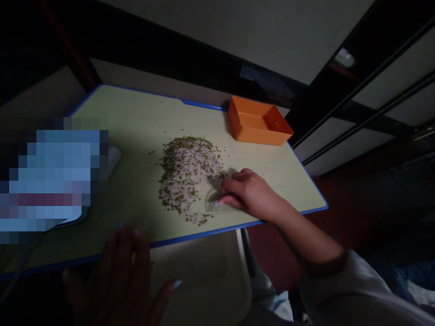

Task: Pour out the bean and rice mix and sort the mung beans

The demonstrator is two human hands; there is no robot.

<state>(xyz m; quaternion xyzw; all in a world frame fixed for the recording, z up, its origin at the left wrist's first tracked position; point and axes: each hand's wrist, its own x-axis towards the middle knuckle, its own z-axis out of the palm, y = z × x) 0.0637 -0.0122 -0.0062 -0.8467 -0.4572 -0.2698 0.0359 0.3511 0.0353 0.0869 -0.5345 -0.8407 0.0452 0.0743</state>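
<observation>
A pile of green mung beans mixed with what look like white rice grains [186, 174] is spread over the middle of the pale table [136, 117]. At the pile's near right edge, my right hand [249, 192] is closed on a small clear cup [210, 203], its thumb bent over the rim. The cup rests low at the tabletop, and much of it is hidden by the fingers. My left hand [125, 271] is in shadow at the table's front edge, fingers stretched and apart, holding nothing.
An orange open box [260, 122] stands at the table's far right corner. Below the front edge sits a pale tray [204, 280] with a few specks in it. At the left is a blurred-out bright screen [57, 176]. Dark-edged panels [367, 113] rise behind and to the right.
</observation>
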